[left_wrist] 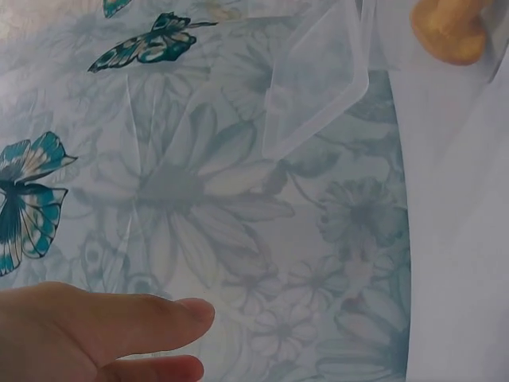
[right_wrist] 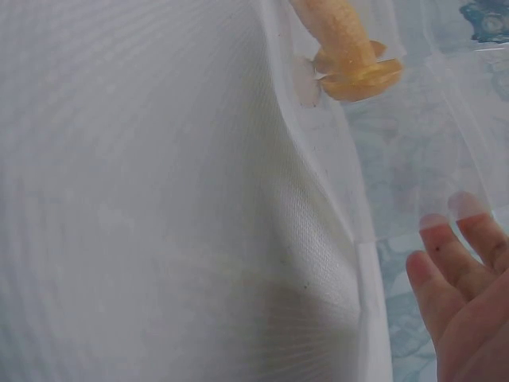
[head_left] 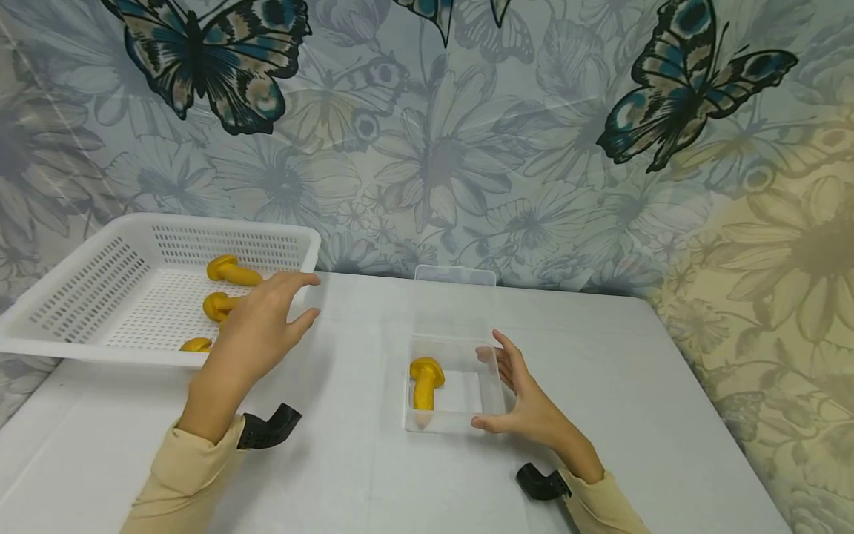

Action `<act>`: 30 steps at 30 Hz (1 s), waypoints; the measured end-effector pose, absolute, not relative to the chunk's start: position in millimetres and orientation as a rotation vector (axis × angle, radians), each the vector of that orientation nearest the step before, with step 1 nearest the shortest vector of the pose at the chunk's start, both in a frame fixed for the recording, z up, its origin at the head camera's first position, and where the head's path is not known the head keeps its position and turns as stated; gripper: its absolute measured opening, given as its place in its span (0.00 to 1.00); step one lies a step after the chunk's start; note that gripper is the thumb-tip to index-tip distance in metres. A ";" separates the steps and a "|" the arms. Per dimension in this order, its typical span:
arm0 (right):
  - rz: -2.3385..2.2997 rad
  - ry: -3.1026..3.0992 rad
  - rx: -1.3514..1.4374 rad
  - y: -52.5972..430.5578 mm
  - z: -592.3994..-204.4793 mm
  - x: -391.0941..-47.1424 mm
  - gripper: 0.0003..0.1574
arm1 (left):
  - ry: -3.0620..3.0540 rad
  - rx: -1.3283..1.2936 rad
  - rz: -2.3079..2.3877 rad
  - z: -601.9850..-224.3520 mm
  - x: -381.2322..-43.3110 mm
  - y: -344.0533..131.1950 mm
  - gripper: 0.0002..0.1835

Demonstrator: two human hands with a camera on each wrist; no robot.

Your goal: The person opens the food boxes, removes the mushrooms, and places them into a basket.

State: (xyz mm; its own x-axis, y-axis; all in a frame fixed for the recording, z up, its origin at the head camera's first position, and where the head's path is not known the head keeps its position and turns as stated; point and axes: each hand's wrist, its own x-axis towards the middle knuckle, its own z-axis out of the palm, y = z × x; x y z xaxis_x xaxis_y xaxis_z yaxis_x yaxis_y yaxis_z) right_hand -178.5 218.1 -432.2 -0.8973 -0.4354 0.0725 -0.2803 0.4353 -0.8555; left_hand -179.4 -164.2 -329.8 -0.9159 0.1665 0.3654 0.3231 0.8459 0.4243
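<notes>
My left hand point(head_left: 260, 322) is over the right rim of the white basket point(head_left: 167, 357), its thumb and fingers apart and nothing between them. Three yellow mushroom-shaped pieces show in the basket: one at the back point(head_left: 233, 271), another in the middle point(head_left: 216, 305), and a third point(head_left: 196, 345) partly hidden by the front rim. Beside the clear plastic box point(head_left: 460, 423), my right hand point(head_left: 534, 408) spreads around its right side, with the thumb by the front corner and fingertips at the wall. Inside the box, at its left, lies a yellow mushroom-shaped piece point(head_left: 425, 382).
The box's clear lid point(head_left: 456, 275) stands up at the back, near the table's far edge. A white cloth point(head_left: 320, 475) covers the table. Behind it hangs a butterfly-and-flower patterned backdrop point(head_left: 454, 148). Black wrist mounts point(head_left: 270, 429) stick out from both sleeves.
</notes>
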 end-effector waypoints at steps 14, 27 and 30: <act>-1.469 2.509 -0.654 217.8 -432.6 -179.3 0.81 | -2.745 -0.556 -0.616 -344.7 -176.8 -128.6 0.22; -1.458 2.523 -0.637 219.1 -433.5 -179.6 0.81 | -2.716 -0.743 -0.619 -354.1 -176.2 -107.6 0.21; -1.453 2.524 -0.631 218.3 -433.6 -179.3 0.80 | -2.715 -0.771 -0.636 -356.1 -175.0 -103.2 0.21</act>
